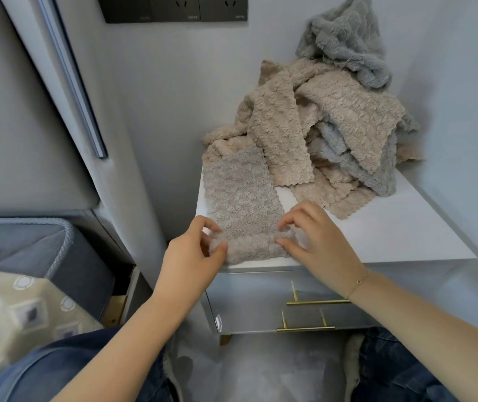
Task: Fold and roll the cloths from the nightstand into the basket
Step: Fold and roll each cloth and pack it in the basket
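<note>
A grey-beige fleecy cloth (240, 198), folded into a long strip, lies on the white nightstand (391, 227) and runs from its front edge toward the back. The near end of the strip is turned over into a small roll. My left hand (194, 253) pinches the left end of that roll with thumb and curled fingers. My right hand (316, 239) holds the right end, its fingertips on top and its thumb at the front. Behind the strip a pile of beige and grey-blue cloths (333, 134) is heaped against the wall.
A grey fabric basket (63, 239) with a rope rim stands at the left, below the nightstand top, beside a patterned bedcover (20, 311). The nightstand has two drawers with gold handles (316, 301). A padded headboard (29, 111) rises at the left, and wall sockets (174, 8) sit above.
</note>
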Motion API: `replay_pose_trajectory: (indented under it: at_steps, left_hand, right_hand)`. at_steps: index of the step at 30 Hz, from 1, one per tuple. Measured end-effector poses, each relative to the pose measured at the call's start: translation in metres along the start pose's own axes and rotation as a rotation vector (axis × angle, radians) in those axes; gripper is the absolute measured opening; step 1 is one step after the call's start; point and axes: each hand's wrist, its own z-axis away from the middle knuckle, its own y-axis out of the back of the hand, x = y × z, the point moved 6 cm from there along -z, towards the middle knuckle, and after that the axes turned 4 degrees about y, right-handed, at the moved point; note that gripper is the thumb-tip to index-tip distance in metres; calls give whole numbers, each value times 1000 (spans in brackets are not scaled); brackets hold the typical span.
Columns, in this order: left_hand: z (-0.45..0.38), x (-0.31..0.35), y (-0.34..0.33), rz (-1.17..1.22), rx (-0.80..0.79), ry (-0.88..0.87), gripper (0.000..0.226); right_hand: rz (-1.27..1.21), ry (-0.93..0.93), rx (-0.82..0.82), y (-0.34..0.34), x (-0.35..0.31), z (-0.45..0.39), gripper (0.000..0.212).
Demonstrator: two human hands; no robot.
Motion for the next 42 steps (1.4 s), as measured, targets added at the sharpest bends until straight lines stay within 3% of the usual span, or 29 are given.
replay_pose_trajectory:
  at_steps: [1, 3, 6, 9, 13, 17, 20, 24, 28, 30, 32, 35, 39, 42]
  left_hand:
    - [0, 5, 2, -47, 32, -81, 21]
    - [1, 17, 1, -222, 73, -328, 24]
    - [8, 14, -11, -391, 16, -567, 29]
    - [16, 6, -15, -401, -101, -526, 32]
    - [27, 1, -14, -389, -154, -552, 39]
    - [24, 4, 0, -133, -126, -347, 25]
    - [16, 9, 2, -17, -165, -210, 17]
    - [-3, 7, -4, 85, -231, -14, 7]
    - [-13, 2, -11, 70, -185, 66, 27]
    - [-14, 1, -13, -32, -111, 47, 29]
    - [-15, 3, -13, -102, -22, 6, 17]
    - [-13, 10, -8, -86, 55, -108, 11]
    - [-2, 22, -9, -247, -5, -458, 23]
    - [7, 8, -8, -269, -167, -469, 30]
  right_hand:
    - [75, 126, -26, -2, -6, 0, 8]
    - [153, 309, -103, -11, -13, 6, 21]
    - [124, 295, -197, -18, -13, 15, 30]
    - [72, 199, -277, -19, -8, 20, 45]
    - [-48, 76, -261, -11, -8, 21, 33]
    - [-349, -228, -247, -2, 1, 21, 27]
    - [-446, -340, -243, -1, 5, 17, 18]
    - [-387, -380, -170, 1, 10, 14, 12]
    - [-274, -290, -66, 3, 16, 7, 22]
    - [-148, -175, -26, 7, 13, 3, 23]
    - [7, 22, -9, 9, 4, -1, 16]
    - [77, 215, -118, 0, -6, 4, 26]
    - [-79, 40, -293, -10, 2, 13, 52]
    - [-244, -77, -266, -6, 7, 14, 49]
